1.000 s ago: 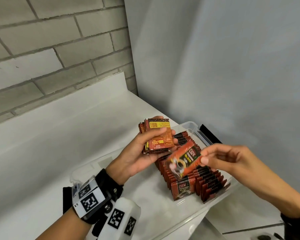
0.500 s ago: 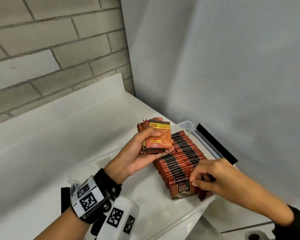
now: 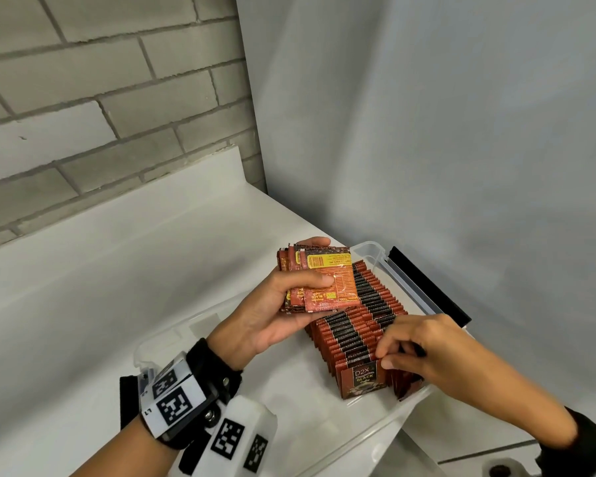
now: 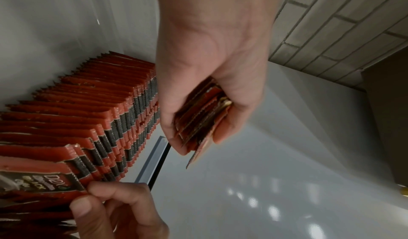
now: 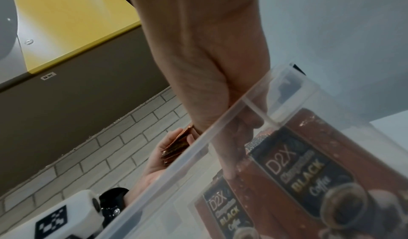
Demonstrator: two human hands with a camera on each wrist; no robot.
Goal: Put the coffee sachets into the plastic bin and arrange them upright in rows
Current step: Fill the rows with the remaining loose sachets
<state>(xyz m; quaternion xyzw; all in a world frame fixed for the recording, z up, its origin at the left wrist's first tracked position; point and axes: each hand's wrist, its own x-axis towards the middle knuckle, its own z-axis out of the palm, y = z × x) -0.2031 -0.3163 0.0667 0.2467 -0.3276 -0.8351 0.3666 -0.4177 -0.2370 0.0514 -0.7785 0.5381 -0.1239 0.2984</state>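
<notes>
1. The left hand (image 3: 272, 304) is raised palm-up above the plastic bin (image 3: 369, 251), fingers and thumb curled round a fanned stack of coffee sachets (image 3: 319, 280), back panels facing the head camera.
2. In the left wrist view the same stack (image 4: 198, 120) shows edge-on, clamped between thumb and fingers of that hand (image 4: 212, 65).
3. The right hand (image 3: 424, 352) reaches down into the bin at the near end of the sachet rows (image 3: 362, 318), wrist bent, thumb and forefinger pinched at the top edge of the front sachet (image 3: 362, 378), which stands upright and reads "D2X Black Coffee".
4. The rows stand upright inside the bin, packed against its far-right wall; the bin's left part shows bare floor.
5. From the left wrist camera the pinching fingers (image 4: 106, 195) meet the front sachet's corner (image 4: 37, 181).
6. The right wrist view looks through the bin's clear wall (image 5: 220, 129); the right hand (image 5: 209, 68) and two sachet fronts (image 5: 309, 173) are blurred behind the plastic.
7. The right fingertips are partly hidden by the hand's own back in the head view, so whether one sachet or several are pinched cannot be told.
8. The bin's near-right corner is covered by the right forearm, and its lower edge is cut by the left wrist's marker band (image 3: 172, 401).
</notes>
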